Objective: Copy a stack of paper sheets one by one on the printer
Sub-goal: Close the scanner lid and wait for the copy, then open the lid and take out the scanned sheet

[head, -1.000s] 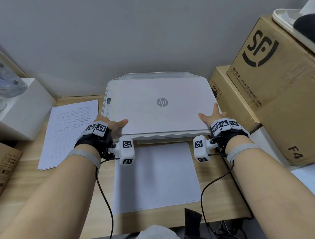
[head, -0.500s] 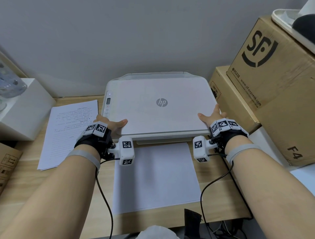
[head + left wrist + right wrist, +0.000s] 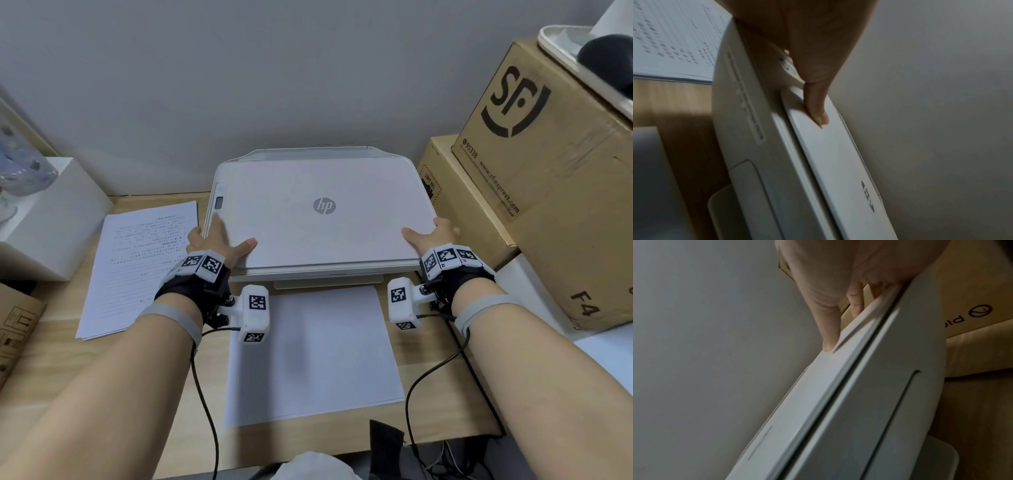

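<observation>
The white HP printer (image 3: 318,212) stands against the wall with its lid down. My left hand (image 3: 224,238) is at the front left corner: the thumb lies on the lid and the index finger reaches straight onto the control strip (image 3: 219,202). In the left wrist view the thumb (image 3: 816,107) rests flat on the lid. My right hand (image 3: 432,233) holds the lid's front right corner, thumb on top and fingers (image 3: 856,303) curled at its side edge. A stack of printed sheets (image 3: 144,263) lies left of the printer. One white sheet (image 3: 311,353) lies in front of it.
Cardboard boxes (image 3: 548,192) are stacked close against the printer's right side. A white box (image 3: 51,219) stands at the left, behind the printed stack. Cables (image 3: 205,404) run from both wrists over the wooden desk (image 3: 424,377) toward its front edge.
My left index finger has stretched forward from the lid's corner onto the control strip. The right hand and the lid have stayed where they were.
</observation>
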Motion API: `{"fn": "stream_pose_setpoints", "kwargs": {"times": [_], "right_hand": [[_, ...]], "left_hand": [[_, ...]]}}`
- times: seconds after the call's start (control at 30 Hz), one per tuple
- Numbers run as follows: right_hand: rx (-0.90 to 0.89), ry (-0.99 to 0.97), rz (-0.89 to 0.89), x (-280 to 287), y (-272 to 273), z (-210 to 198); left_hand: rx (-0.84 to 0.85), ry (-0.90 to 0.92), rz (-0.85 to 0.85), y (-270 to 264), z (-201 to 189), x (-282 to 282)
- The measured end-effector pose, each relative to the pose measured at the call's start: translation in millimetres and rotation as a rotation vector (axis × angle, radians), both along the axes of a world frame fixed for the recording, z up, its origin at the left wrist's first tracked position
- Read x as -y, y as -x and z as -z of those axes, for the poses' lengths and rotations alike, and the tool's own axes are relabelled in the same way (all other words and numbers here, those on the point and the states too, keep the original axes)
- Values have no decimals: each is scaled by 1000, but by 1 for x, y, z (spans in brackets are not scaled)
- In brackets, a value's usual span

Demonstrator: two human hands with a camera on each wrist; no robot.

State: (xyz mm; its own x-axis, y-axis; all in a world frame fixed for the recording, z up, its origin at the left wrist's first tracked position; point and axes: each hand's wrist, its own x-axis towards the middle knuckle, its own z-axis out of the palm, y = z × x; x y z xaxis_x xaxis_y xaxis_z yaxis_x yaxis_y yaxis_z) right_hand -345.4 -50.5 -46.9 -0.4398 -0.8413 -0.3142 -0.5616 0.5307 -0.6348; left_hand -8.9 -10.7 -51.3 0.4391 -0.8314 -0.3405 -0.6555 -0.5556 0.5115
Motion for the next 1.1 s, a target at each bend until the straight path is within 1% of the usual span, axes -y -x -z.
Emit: {"fn": "stream_pose_setpoints", "kwargs": {"times": [0.1, 0.27, 0.37, 0.47, 0.53, 0.57, 0.67, 0.7, 0.73, 0.8, 0.83, 0.9, 0.97, 1.03, 1.1], "right_hand": [[5, 24, 54, -2, 2, 0], [43, -39, 122, -1, 2, -9], [47, -78, 152, 3, 2, -16], [101, 0, 252, 9, 4, -18], [246, 133, 291, 11, 5, -20], [339, 202, 313, 11, 5, -23], [593, 376, 441, 13, 4, -35], [665, 426, 480, 15, 3, -40], [731, 468, 516, 17, 2, -44], [842, 541, 570, 23, 0, -52], [876, 572, 584, 27, -2, -55], [890, 628, 578, 36, -6, -61], [864, 684, 532, 45, -12, -66], [783, 701, 435, 54, -19, -72], [747, 734, 314, 67, -24, -75]], "left_hand": [[20, 44, 25, 5, -3, -6], [-14, 77, 2, 4, -2, -6], [-102, 93, -43, 1, -3, -2], [-244, 179, -125, 2, -4, 0], [-325, 276, -222, 4, -9, 4], [-340, 310, -237, 3, -12, 7], [-562, 381, -360, 3, -22, 20], [-603, 388, -381, 3, -26, 23], [-634, 419, -408, 4, -31, 23], [-783, 502, -558, 3, -37, 31], [-834, 532, -566, 3, -41, 36], [-903, 540, -504, 5, -49, 48], [-955, 558, -470, 11, -59, 56], [-984, 594, -466, 13, -65, 65], [-984, 634, -462, 15, -69, 76]]}}
